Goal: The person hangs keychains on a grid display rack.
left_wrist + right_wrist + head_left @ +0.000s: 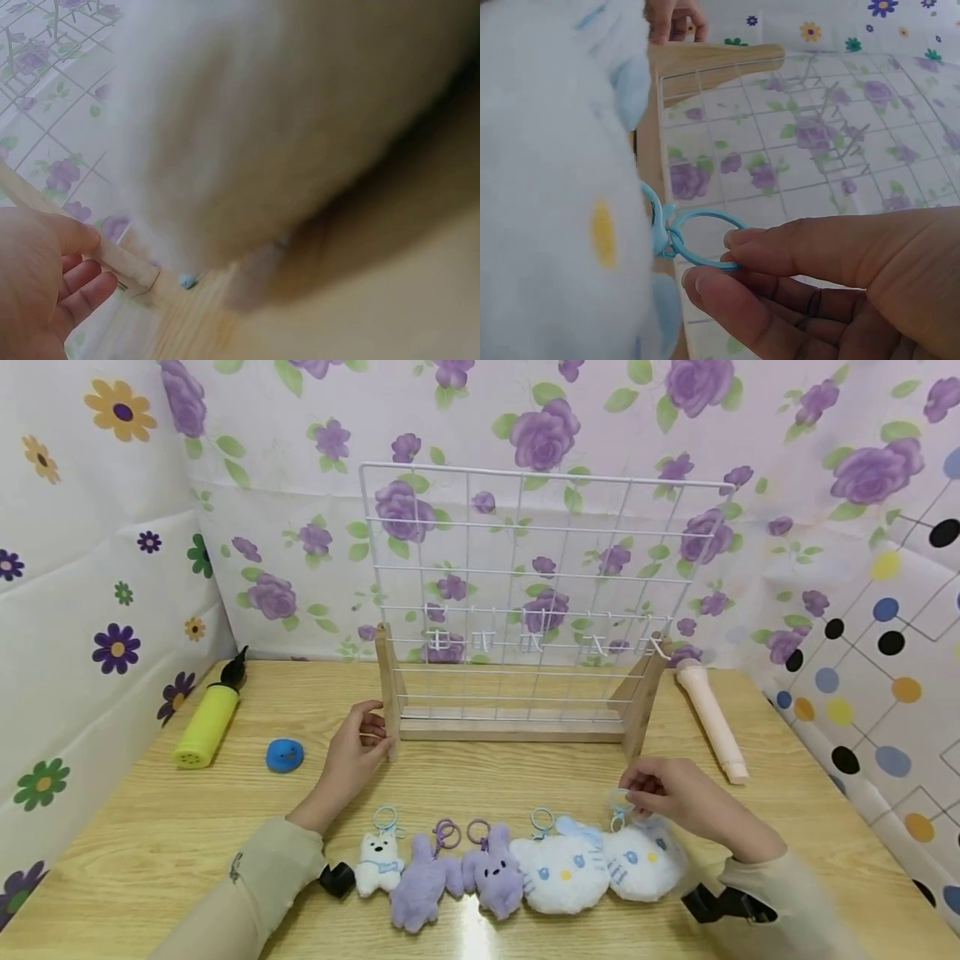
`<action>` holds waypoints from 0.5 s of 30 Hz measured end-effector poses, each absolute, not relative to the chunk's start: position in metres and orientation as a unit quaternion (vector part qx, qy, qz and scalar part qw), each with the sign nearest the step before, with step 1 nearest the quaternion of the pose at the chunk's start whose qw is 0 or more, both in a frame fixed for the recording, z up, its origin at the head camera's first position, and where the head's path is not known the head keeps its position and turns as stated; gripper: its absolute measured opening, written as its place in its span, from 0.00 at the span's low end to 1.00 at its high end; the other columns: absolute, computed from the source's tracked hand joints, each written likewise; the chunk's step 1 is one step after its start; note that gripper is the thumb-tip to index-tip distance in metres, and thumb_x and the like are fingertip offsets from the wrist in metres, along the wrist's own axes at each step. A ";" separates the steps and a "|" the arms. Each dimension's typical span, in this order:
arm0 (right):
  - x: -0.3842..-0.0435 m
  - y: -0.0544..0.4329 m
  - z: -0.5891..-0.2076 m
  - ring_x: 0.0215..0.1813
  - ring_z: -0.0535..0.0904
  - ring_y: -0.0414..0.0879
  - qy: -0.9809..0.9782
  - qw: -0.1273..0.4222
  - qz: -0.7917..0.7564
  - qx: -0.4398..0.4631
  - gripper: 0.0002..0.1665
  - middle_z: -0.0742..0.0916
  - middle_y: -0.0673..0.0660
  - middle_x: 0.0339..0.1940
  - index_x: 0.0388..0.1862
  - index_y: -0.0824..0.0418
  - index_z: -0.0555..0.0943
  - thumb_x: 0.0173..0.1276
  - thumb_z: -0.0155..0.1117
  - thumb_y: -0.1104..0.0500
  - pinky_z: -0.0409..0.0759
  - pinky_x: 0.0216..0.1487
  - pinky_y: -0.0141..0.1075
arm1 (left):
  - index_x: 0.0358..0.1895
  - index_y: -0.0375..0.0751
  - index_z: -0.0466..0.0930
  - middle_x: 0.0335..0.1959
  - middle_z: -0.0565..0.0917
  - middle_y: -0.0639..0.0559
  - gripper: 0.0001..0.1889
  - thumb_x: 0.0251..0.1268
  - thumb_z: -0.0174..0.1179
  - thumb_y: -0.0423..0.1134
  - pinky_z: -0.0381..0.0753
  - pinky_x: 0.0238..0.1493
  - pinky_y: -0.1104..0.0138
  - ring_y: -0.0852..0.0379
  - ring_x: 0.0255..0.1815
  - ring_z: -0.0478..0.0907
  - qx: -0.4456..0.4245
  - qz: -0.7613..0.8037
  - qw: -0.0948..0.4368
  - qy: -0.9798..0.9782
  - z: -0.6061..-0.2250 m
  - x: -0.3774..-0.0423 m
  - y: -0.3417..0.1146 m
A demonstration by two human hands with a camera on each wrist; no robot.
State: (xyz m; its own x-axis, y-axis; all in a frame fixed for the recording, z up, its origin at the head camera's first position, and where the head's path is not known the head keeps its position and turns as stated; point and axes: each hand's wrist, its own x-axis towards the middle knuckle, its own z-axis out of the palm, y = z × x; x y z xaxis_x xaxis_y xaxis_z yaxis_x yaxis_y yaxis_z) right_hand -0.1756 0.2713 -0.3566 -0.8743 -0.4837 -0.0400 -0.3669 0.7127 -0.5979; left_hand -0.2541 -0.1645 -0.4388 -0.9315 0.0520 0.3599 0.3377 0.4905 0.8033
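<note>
At the right end of a row of plush keychains, my right hand (671, 793) pinches the light-blue ring (705, 215) of a white cat plush keychain (645, 864) between thumb and finger. My left hand (352, 752) holds the left wooden leg (389, 693) of a white wire grid rack (517, 568), thumb on its front edge. Another white cat plush keychain (562, 877), two purple rabbit plush keychains (422, 893) (498, 877) and a small white dog plush keychain (378, 864) lie leftward. White fuzz blurs much of the left wrist view.
Several white hooks (531, 642) hang across the grid. A yellow-green hand pump (208, 722) and a small blue rounded object (285, 755) lie left on the wooden table (300, 693). A pale pink tube-shaped object (712, 722) lies right. Flowered cloth hangs behind.
</note>
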 end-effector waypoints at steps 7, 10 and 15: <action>-0.171 0.272 -0.338 0.28 0.79 0.33 0.927 0.079 -0.282 -0.236 0.05 0.85 0.51 0.29 0.40 0.63 0.81 0.68 0.61 0.63 0.81 0.29 0.29 | 0.63 0.32 0.64 0.44 0.77 0.36 0.28 0.58 0.63 0.24 0.77 0.39 0.77 0.46 0.42 0.77 -0.121 -0.486 0.154 -0.852 -0.438 -0.255 -0.166; -0.170 0.272 -0.330 0.28 0.78 0.32 0.928 0.069 -0.277 -0.240 0.05 0.85 0.50 0.29 0.40 0.62 0.81 0.68 0.61 0.63 0.80 0.28 0.29 | 0.62 0.31 0.65 0.44 0.77 0.36 0.29 0.57 0.63 0.24 0.78 0.38 0.77 0.46 0.41 0.77 -0.121 -0.487 0.159 -0.850 -0.439 -0.255 -0.165; -0.170 0.275 -0.321 0.27 0.78 0.32 0.930 0.053 -0.271 -0.245 0.04 0.85 0.49 0.28 0.39 0.62 0.81 0.68 0.62 0.63 0.80 0.28 0.29 | 0.63 0.33 0.64 0.44 0.77 0.37 0.29 0.58 0.63 0.24 0.76 0.38 0.79 0.47 0.42 0.77 -0.122 -0.488 0.154 -0.850 -0.440 -0.255 -0.165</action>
State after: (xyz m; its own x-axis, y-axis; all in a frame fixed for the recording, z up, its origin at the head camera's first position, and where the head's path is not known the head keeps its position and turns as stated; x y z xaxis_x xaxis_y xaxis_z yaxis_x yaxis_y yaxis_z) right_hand -0.1696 0.2751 -0.3209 -0.8747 -0.4834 0.0345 -0.4263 0.7337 -0.5291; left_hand -0.2546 -0.1652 -0.4400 -0.9227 0.0572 0.3812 0.3580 0.4936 0.7926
